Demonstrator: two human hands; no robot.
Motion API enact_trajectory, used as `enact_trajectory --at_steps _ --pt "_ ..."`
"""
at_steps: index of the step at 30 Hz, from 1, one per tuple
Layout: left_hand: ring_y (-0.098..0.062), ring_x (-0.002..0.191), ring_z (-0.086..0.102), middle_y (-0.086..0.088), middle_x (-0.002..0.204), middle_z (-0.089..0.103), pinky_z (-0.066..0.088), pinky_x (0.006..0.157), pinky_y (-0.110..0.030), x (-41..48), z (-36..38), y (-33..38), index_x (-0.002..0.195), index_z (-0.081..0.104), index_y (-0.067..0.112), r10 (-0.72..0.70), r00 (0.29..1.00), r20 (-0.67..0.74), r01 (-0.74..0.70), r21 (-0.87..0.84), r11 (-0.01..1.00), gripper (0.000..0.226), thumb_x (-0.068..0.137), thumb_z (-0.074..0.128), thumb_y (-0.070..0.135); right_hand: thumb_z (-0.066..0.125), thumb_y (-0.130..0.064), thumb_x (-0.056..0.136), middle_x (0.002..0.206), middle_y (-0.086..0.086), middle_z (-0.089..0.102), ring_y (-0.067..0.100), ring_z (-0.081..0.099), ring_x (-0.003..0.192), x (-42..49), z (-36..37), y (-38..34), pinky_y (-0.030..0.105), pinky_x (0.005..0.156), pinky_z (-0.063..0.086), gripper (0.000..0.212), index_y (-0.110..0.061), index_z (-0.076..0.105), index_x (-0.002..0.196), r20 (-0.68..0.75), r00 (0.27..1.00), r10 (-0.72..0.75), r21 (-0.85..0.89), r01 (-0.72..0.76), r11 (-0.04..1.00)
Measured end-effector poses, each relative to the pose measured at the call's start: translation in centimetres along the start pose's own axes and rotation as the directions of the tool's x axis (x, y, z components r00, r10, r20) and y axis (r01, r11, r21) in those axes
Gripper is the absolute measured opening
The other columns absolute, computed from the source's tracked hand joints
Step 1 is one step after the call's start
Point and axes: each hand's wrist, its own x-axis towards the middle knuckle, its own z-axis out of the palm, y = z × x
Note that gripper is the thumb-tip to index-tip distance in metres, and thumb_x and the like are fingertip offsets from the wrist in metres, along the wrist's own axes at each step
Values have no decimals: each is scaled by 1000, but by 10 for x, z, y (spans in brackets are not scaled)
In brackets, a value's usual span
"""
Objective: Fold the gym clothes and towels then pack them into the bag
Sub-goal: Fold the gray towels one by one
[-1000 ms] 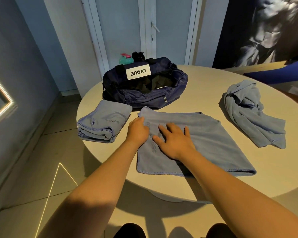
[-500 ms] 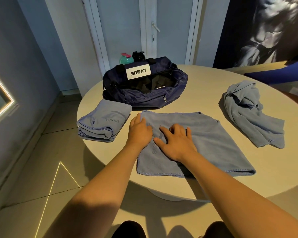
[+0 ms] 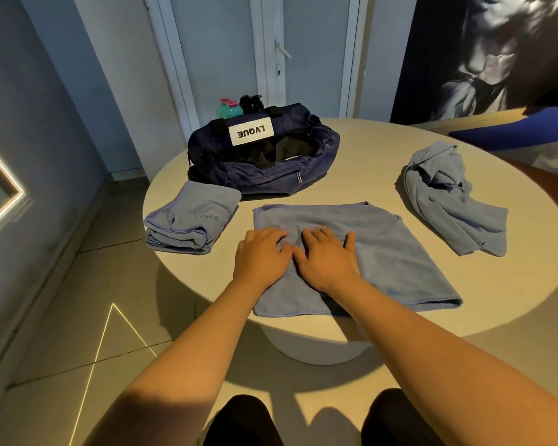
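A blue towel (image 3: 384, 252) lies spread flat on the round table (image 3: 368, 156), folded once. My left hand (image 3: 261, 255) and my right hand (image 3: 327, 259) rest side by side on its left part, fingers straight, pressing the cloth, which puckers slightly between them. A folded blue towel (image 3: 190, 220) marked YOGA sits at the table's left edge. A crumpled blue towel (image 3: 448, 197) lies at the right. The navy gym bag (image 3: 264, 156) stands open at the back, with dark cloth inside.
Two bottles, one teal (image 3: 227, 108) and one black (image 3: 251, 103), stand behind the bag. A door is behind the table and a wall with a lit frame is at the left. A blue mat (image 3: 512, 133) lies at the far right.
My left hand has slid right from the towel's left edge onto the cloth, ending beside my right hand. The right hand has shifted slightly toward me.
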Motion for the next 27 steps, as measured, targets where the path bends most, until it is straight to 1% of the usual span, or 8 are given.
enact_trajectory --at_steps 5,9,12,15,20,23,25,27 --pt "-18 153 11 3 169 11 10 122 -34 -14 -3 1 160 20 26 -53 963 266 10 162 987 51 110 23 36 37 -37 102 131 10 47 33 40 127 -20 -12 -7 47 102 32 39 -20 49 136 -162 987 -1 -29 -4 1000" --pt "-17 155 5 -1 169 4 -7 122 -52 -20 -16 -4 161 8 32 -156 943 294 33 384 923 54 109 24 30 32 -43 104 129 12 48 33 41 120 -49 -11 5 46 97 33 40 -18 52 128 -169 980 101 -80 -116 990" --pt "-26 151 15 -6 165 20 -5 120 -53 -23 -23 23 158 24 29 -145 970 194 42 457 889 59 101 40 19 30 -39 106 127 10 55 33 46 119 -60 -11 6 43 93 35 39 -18 51 131 -126 992 -3 -32 -1 999" --pt "-23 142 29 1 155 41 10 118 -45 -38 -5 67 152 38 31 -32 989 147 -4 241 971 46 106 35 26 42 -25 103 119 9 63 33 55 111 -63 -17 12 39 84 42 33 -17 56 131 -128 988 -81 165 102 981" --pt "-19 154 7 5 168 13 2 124 -50 -55 12 65 160 6 36 20 937 348 -86 177 980 58 106 20 53 46 -25 101 113 9 63 32 55 103 -84 -27 71 37 80 37 28 -15 65 119 -273 961 33 23 -28 999" --pt "-19 155 3 5 169 7 -6 123 -54 -53 10 62 161 6 37 17 926 378 -116 240 964 56 107 19 47 42 -30 103 118 12 57 30 53 103 -98 -26 93 37 83 42 31 -12 62 118 -262 957 122 159 -82 984" --pt "-23 153 14 2 166 20 -9 123 -55 -56 14 73 158 21 35 114 958 263 -192 291 937 51 107 27 36 46 -25 102 125 11 53 28 54 106 -101 -24 95 37 91 45 29 -12 63 122 -313 930 192 351 -74 933" --pt "-22 140 36 4 150 45 11 122 -47 -60 21 89 144 46 32 282 955 93 -294 187 937 40 104 41 26 50 -17 98 118 9 53 26 53 103 -102 -26 99 34 89 45 21 -13 64 114 -358 903 236 454 -53 890"
